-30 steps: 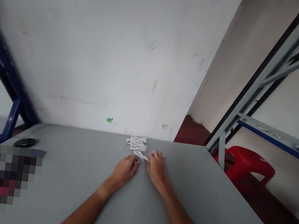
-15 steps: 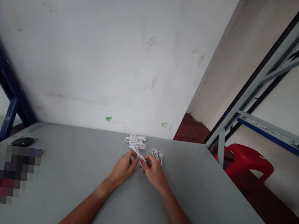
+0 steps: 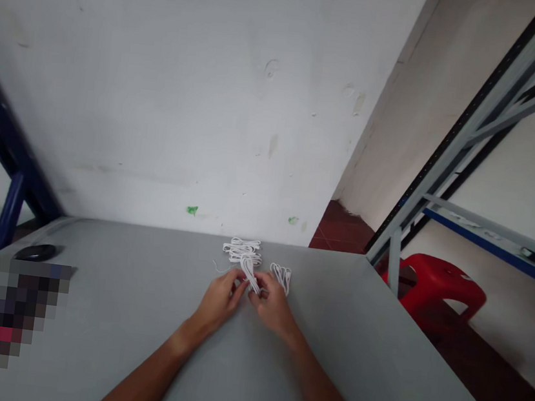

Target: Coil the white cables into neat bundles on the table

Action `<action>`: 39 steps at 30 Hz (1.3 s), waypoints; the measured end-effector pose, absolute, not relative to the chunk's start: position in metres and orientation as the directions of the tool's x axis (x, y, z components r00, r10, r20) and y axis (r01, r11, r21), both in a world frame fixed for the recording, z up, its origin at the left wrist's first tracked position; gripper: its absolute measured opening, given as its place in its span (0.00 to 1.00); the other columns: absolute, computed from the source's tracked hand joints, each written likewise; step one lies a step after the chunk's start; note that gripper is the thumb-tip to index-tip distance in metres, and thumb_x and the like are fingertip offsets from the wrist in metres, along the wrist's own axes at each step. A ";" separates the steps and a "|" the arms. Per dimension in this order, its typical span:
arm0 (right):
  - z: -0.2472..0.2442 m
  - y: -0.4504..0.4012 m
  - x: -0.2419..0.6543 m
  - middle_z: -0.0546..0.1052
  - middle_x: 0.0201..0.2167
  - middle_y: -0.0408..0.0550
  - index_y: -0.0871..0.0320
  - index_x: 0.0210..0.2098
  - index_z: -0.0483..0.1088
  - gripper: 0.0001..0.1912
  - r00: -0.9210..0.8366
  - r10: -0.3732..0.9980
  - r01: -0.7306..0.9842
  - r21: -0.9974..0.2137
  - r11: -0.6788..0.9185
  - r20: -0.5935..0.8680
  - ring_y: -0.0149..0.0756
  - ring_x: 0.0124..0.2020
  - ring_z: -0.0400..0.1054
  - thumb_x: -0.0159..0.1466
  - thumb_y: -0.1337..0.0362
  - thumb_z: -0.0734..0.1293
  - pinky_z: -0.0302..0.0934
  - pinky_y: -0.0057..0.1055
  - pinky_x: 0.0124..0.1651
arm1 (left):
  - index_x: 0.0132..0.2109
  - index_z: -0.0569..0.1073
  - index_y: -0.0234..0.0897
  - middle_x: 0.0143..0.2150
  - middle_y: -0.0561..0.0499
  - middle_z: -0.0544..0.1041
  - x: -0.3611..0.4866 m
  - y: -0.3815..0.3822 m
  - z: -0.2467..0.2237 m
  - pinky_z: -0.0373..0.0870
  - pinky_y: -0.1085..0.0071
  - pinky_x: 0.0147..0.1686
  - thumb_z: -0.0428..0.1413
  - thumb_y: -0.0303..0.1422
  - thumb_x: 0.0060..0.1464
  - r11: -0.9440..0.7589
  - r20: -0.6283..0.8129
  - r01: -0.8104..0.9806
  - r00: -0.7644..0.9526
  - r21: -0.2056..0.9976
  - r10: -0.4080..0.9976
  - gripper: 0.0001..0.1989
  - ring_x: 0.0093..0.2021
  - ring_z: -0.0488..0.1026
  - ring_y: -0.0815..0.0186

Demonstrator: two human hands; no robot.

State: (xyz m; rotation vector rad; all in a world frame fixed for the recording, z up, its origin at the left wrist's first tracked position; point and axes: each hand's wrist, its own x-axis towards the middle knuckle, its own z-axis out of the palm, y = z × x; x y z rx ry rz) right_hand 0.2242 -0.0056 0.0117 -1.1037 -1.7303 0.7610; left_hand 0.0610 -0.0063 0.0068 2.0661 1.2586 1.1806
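Between my two hands is a folded bundle of white cable, its loops pointing away from me. My right hand grips the bundle from the right, fingers closed around its near part. My left hand is pinched at the bundle's left side; its fingertips partly hide what they hold, which looks like the same cable. Just beyond lie several coiled white cables in a pile. Another coiled white cable rests to the right, partly behind my right hand.
The grey table meets a white wall at its far edge. A black computer mouse lies at the left, beside a pixelated area. Metal frames stand on both sides. A red plastic stool is beyond the right edge.
The held cable bundle has turned more upright, its loops now fanned toward the far side. My hands stay close together around it. The view has shifted slightly.
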 end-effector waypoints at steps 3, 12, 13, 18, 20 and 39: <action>0.012 -0.006 0.225 0.74 0.39 0.48 0.54 0.42 0.71 0.15 -0.181 0.927 0.303 -0.878 0.370 0.328 0.40 0.40 0.69 0.55 0.70 0.65 0.65 0.38 0.44 | 0.42 0.71 0.38 0.35 0.50 0.79 0.061 -0.008 0.008 0.65 0.73 0.31 0.49 0.37 0.64 -0.488 0.432 0.486 0.231 0.725 0.872 0.09 0.29 0.73 0.68; 0.013 -0.004 0.226 0.73 0.30 0.40 0.55 0.39 0.66 0.14 -0.333 0.939 -0.077 -0.995 0.071 0.092 0.33 0.30 0.68 0.54 0.64 0.70 0.61 0.28 0.29 | 0.39 0.72 0.37 0.27 0.53 0.76 0.062 -0.008 0.017 0.64 0.75 0.27 0.52 0.39 0.61 -0.417 0.357 0.353 0.223 0.837 0.907 0.10 0.24 0.70 0.69; 0.015 -0.005 0.226 0.73 0.30 0.40 0.56 0.39 0.66 0.14 -0.340 0.936 -0.102 -0.993 0.056 0.088 0.33 0.30 0.68 0.54 0.63 0.70 0.61 0.28 0.28 | 0.39 0.72 0.37 0.27 0.53 0.76 0.062 -0.008 0.017 0.64 0.75 0.27 0.52 0.39 0.61 -0.407 0.347 0.340 0.224 0.848 0.911 0.10 0.24 0.70 0.69; 0.023 -0.007 0.225 0.73 0.26 0.40 0.55 0.38 0.66 0.14 -0.342 0.937 -0.148 -0.989 0.018 0.068 0.33 0.27 0.68 0.55 0.59 0.71 0.60 0.29 0.27 | 0.40 0.71 0.38 0.28 0.53 0.77 0.062 -0.007 0.015 0.64 0.75 0.26 0.54 0.40 0.59 -0.370 0.321 0.299 0.201 0.880 0.925 0.10 0.24 0.70 0.69; 0.023 -0.007 0.225 0.73 0.26 0.40 0.55 0.38 0.67 0.14 -0.331 0.942 -0.150 -0.989 0.012 0.062 0.33 0.26 0.67 0.55 0.58 0.71 0.59 0.29 0.27 | 0.39 0.70 0.37 0.28 0.53 0.77 0.063 -0.007 0.015 0.64 0.74 0.26 0.56 0.40 0.58 -0.352 0.311 0.273 0.184 0.895 0.932 0.10 0.24 0.70 0.69; 0.025 -0.008 0.226 0.67 0.24 0.39 0.57 0.38 0.65 0.18 -0.372 0.925 -0.125 -0.992 0.030 0.074 0.30 0.26 0.59 0.59 0.50 0.69 0.52 0.29 0.29 | 0.36 0.69 0.34 0.23 0.54 0.73 0.064 -0.007 0.021 0.58 0.77 0.17 0.57 0.47 0.56 -0.061 0.102 -0.134 0.326 0.989 0.940 0.18 0.19 0.64 0.73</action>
